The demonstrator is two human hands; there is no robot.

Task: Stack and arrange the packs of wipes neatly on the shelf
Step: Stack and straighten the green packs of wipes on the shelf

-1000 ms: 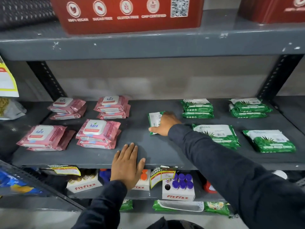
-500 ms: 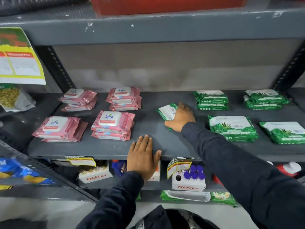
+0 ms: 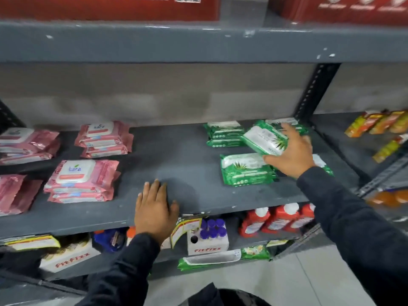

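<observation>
My right hand [image 3: 291,151] grips a green pack of wipes [image 3: 263,140], tilted in the air above the right part of the grey shelf [image 3: 176,160]. Below it lies a front green pack [image 3: 247,170]; a green stack [image 3: 224,133] stands behind, and another green stack [image 3: 284,123] is partly hidden by my hand. Pink packs sit on the left in stacks: a front one [image 3: 81,181], a rear one [image 3: 103,139], and two more at the left edge [image 3: 24,144]. My left hand [image 3: 154,208] rests flat on the shelf's front edge, fingers apart, holding nothing.
An upper shelf [image 3: 198,43] carries red cartons overhead. A black upright post [image 3: 315,89] bounds the right side, with yellow-orange packets [image 3: 379,123] beyond. Below are fitfizz boxes [image 3: 207,245], red bottles [image 3: 276,219] and a green pack [image 3: 209,259].
My right hand has picked up the green pack from the middle of the shelf and carried it to the right, over the green stacks. The camera has swung right. My left hand stays put.
</observation>
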